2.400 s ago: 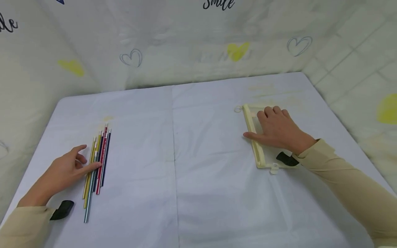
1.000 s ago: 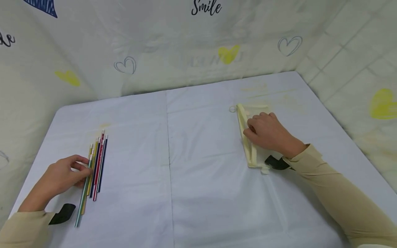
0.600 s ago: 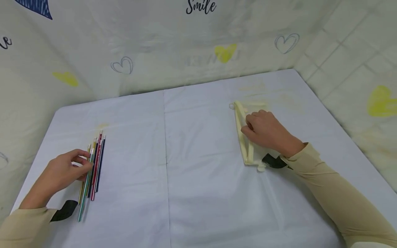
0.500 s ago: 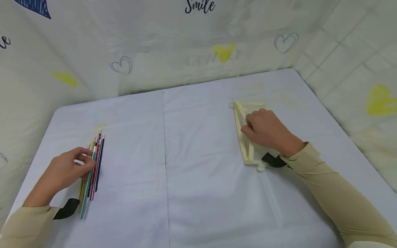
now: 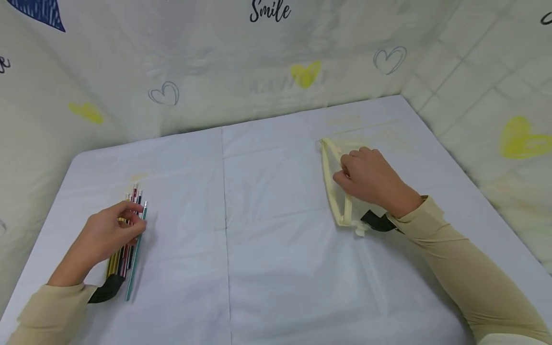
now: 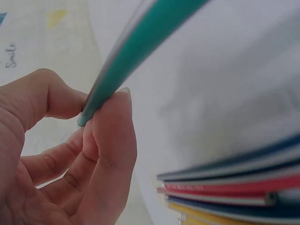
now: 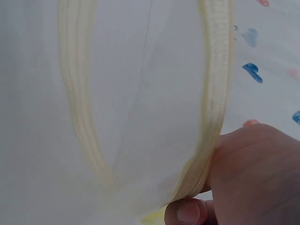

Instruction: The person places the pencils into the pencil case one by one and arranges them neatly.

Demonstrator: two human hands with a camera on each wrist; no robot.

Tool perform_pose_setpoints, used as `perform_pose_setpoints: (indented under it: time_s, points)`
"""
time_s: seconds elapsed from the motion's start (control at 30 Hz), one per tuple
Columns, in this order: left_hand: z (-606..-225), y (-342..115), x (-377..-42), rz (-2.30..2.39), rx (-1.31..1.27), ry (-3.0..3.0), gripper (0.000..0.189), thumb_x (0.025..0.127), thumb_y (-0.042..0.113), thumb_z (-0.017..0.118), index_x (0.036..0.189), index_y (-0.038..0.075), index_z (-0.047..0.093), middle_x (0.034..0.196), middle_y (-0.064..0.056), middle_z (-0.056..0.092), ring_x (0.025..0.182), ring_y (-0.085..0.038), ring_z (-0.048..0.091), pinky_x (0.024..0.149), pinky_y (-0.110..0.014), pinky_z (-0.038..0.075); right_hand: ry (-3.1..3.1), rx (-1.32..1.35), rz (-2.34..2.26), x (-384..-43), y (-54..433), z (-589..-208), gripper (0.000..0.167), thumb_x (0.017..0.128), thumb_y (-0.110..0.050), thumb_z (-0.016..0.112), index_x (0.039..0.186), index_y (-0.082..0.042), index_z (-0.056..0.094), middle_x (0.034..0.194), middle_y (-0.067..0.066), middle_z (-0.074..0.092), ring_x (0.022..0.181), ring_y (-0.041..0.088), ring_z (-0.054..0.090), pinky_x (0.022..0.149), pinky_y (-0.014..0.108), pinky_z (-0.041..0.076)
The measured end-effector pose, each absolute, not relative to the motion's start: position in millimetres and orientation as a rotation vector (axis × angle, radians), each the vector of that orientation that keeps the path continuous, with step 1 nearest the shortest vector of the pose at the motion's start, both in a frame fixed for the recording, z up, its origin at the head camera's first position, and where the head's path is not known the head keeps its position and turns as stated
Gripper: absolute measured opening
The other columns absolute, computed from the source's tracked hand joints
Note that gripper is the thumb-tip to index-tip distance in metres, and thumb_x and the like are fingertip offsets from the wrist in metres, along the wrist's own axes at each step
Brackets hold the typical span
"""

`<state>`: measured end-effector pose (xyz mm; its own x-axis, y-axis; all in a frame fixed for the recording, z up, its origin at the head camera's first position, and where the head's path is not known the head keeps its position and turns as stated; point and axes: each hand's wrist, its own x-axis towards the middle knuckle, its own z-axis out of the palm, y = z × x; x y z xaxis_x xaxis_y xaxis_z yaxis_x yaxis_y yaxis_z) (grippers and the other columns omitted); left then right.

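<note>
My left hand (image 5: 101,237) pinches a teal pencil (image 5: 134,268) between thumb and fingers. In the left wrist view the pencil (image 6: 136,51) stands apart from the others, above the table. Beneath that hand lies a bundle of yellow, red and dark blue pencils (image 5: 113,264), partly hidden by the hand and the black wrist strap. On the right, my right hand (image 5: 373,179) grips the zipper edge of a see-through pouch (image 5: 329,191) with cream trim. The pouch's mouth gapes; in the right wrist view its two zipper bands (image 7: 215,79) stand well apart.
A white cloth (image 5: 271,268) with a crease down its middle covers the table. Behind it hangs a pale backdrop (image 5: 207,57) printed with hearts and lettering. A small pale tab (image 5: 360,232) sticks out from the pouch's near corner.
My left hand has taken the teal pencil off the bundle and shifted right with it. My right hand has gone from lying over the pouch to gripping its edge, and the mouth has widened.
</note>
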<state>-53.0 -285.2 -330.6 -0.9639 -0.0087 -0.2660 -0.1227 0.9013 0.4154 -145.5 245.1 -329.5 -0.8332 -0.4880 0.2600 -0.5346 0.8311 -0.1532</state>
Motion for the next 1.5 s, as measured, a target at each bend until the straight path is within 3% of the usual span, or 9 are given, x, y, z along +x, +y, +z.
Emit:
perform_pose_setpoints:
  time_s: [0.23, 0.47, 0.6, 0.8, 1.0, 1.5]
  points:
    - [-330.4, -267.3, -59.7, 0.760, -0.064, 2.772, 0.043, 0.100, 0.026, 0.062, 0.135, 0.001, 0.054, 0.111, -0.015, 0.070, 0.071, -0.013, 0.074, 0.062, -0.022, 0.057, -2.779, 0.764, 0.372, -145.5, 246.6, -326.3, 0.037, 0.082, -0.005, 0.046, 0.056, -0.020, 0.024, 0.059, -0.007, 0.015, 0.064, 0.013, 0.014, 0.060, 0.027, 0.010]
    - [-331.1, -255.1, -66.2, 1.094, -0.029, 2.619, 0.048, 0.105, 0.026, 0.059, 0.145, 0.001, 0.048, 0.124, -0.021, 0.061, 0.083, -0.005, 0.073, 0.073, -0.027, 0.067, -2.782, 0.747, 0.405, -145.0, 247.1, -325.8, 0.037, 0.082, -0.005, 0.047, 0.056, -0.019, 0.024, 0.059, -0.007, 0.016, 0.063, 0.013, 0.015, 0.060, 0.027, 0.012]
    - [-334.9, -247.4, -70.2, 1.251, -0.013, 2.548, 0.049, 0.105, 0.026, 0.061, 0.145, 0.001, 0.047, 0.119, -0.018, 0.062, 0.084, -0.008, 0.073, 0.075, -0.029, 0.068, -2.785, 0.736, 0.412, -144.4, 247.6, -326.4, 0.037, 0.083, -0.005, 0.047, 0.056, -0.019, 0.025, 0.059, -0.006, 0.016, 0.064, 0.013, 0.014, 0.060, 0.027, 0.011]
    - [-340.2, -234.8, -75.4, 1.420, -0.048, 2.480, 0.048, 0.104, 0.025, 0.064, 0.143, 0.001, 0.048, 0.106, 0.003, 0.069, 0.082, -0.010, 0.072, 0.076, -0.031, 0.068, -2.790, 0.725, 0.410, -144.0, 248.4, -327.3, 0.037, 0.082, -0.005, 0.047, 0.056, -0.019, 0.024, 0.059, -0.006, 0.015, 0.064, 0.013, 0.014, 0.060, 0.027, 0.011]
    - [-346.0, -224.8, -80.3, 1.537, -0.125, 2.382, 0.045, 0.102, 0.027, 0.066, 0.138, 0.004, 0.053, 0.103, 0.014, 0.072, 0.083, -0.007, 0.071, 0.079, -0.029, 0.067, -2.769, 0.749, 0.413, -143.9, 247.2, -326.5, 0.037, 0.081, -0.003, 0.046, 0.056, -0.019, 0.023, 0.060, -0.007, 0.014, 0.064, 0.013, 0.013, 0.059, 0.026, 0.011]
    - [-356.5, -198.1, -88.8, 1.677, -0.171, 2.206, 0.047, 0.102, 0.025, 0.068, 0.139, 0.002, 0.050, 0.099, 0.013, 0.074, 0.085, -0.007, 0.070, 0.079, -0.027, 0.067, -2.795, 0.742, 0.423, -143.6, 246.5, -326.5, 0.036, 0.080, -0.004, 0.045, 0.057, -0.019, 0.022, 0.061, -0.006, 0.014, 0.065, 0.013, 0.013, 0.060, 0.027, 0.012]
